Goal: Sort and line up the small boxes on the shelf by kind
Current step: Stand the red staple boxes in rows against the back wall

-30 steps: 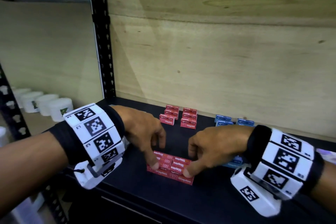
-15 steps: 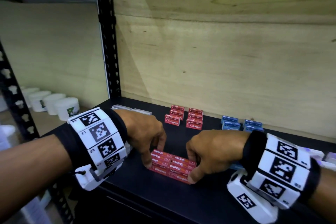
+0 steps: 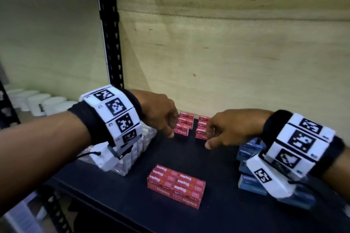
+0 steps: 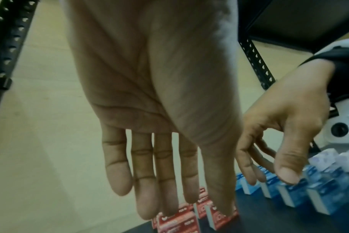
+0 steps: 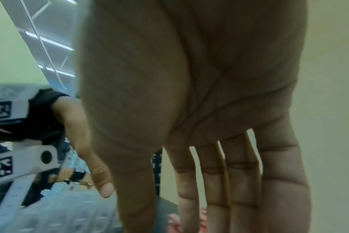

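The left hand (image 3: 161,111) and the right hand (image 3: 233,128) both hang over the far red boxes (image 3: 184,126) with loose fingers, holding nothing. Whether the fingertips touch them is hard to see. A block of red boxes (image 3: 176,185) sits near the front of the black shelf (image 3: 189,155). The right wrist hides part of the blue boxes (image 3: 250,150). Clear boxes (image 3: 138,147) sit left. Behind is a wood wall (image 3: 227,53).

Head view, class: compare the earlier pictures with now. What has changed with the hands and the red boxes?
Both hands let go of the front red boxes and moved to the back. The left hand and right hand now reach, fingers open, toward the rear red boxes. The front boxes stayed on the shelf.
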